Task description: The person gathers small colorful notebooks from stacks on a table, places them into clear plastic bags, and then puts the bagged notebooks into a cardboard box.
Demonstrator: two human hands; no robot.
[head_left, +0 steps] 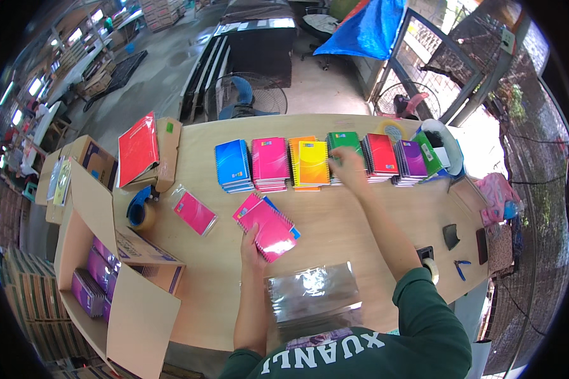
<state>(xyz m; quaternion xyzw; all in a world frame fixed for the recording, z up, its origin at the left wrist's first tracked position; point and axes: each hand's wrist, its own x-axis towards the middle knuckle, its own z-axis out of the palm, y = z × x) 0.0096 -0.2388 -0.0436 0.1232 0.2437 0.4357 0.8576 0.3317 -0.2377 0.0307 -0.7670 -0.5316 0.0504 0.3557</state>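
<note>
Left hand (251, 243) is gripping a small pink notebook stack (269, 226) mid-table while right hand (349, 169), fingers spread, is pressing the green notebook pile (344, 142) at the far edge, likely risking toppling neighbouring piles.

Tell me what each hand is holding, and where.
Left hand grips the small notebook stack at its lower-left edge. Right hand rests on the green notebook pile, grip unclear.
</note>
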